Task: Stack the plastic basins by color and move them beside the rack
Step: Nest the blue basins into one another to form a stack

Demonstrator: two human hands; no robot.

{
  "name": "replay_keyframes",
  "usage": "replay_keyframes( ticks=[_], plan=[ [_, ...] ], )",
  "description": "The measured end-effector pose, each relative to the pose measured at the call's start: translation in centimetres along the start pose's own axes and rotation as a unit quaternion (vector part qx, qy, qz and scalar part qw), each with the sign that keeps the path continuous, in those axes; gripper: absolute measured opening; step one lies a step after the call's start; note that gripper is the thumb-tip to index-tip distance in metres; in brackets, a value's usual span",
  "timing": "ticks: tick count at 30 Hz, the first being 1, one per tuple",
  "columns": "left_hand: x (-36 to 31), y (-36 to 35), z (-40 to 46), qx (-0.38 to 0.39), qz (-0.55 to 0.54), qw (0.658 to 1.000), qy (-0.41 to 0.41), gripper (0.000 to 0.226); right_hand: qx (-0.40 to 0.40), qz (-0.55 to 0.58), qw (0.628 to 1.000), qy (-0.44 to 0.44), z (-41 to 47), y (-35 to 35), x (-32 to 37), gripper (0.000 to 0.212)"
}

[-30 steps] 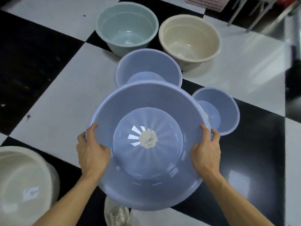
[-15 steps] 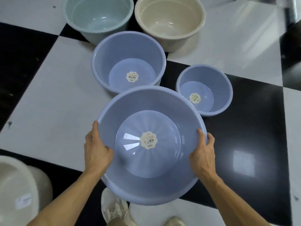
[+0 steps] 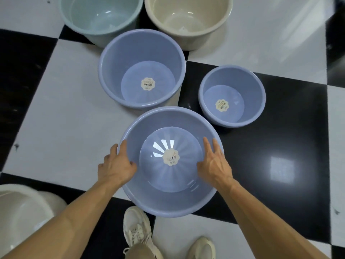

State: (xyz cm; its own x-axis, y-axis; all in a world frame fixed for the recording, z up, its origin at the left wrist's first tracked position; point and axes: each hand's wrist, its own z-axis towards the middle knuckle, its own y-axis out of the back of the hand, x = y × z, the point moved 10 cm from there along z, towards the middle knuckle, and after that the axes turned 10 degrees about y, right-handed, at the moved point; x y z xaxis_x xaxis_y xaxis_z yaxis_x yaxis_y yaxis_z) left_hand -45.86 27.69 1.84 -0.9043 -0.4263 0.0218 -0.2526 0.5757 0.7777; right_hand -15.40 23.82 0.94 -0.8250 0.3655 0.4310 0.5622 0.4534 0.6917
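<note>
Stacking has not begun, judging from the head view: the large blue basin is held low over the checkered floor, left hand clasping its rim, right hand spread inside it. Medium blue basin and small blue basin stand apart, un-nested; green basin and beige basin wait beyond. No rack visible.

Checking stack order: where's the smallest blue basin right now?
Head view, right of centre: the smallest blue basin sits upright on a black tile, right of the medium blue basin, beyond the right hand.
</note>
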Motion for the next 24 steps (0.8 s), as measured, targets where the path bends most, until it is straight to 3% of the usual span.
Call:
replay_keyframes(
  ticks=[4, 10, 16, 24],
  plan=[
    [-2.4, 5.6, 1.0, -0.038, 0.033, 0.998, -0.038, 0.074, -0.023, -0.002, 0.999, 0.042, 2.2, 3.6, 5.7, 0.077],
    [-4.2, 12.9, 9.7, -0.065, 0.014, 0.996, -0.057, 0.075, -0.068, 0.017, 0.996, 0.052, 10.0, 6.6, 12.9, 0.074],
    [-5.2, 16.4, 22.1, -0.064, -0.02, 0.995, -0.074, 0.069, -0.087, 0.066, 0.994, -0.029, 20.0, 4.7, 15.1, 0.068],
    [-6.2, 15.8, 35.3, 0.002, -0.113, 0.993, -0.02, 0.075, -0.134, 0.113, 0.973, -0.153, 28.3, 3.3, 12.1, 0.054]
  ],
)
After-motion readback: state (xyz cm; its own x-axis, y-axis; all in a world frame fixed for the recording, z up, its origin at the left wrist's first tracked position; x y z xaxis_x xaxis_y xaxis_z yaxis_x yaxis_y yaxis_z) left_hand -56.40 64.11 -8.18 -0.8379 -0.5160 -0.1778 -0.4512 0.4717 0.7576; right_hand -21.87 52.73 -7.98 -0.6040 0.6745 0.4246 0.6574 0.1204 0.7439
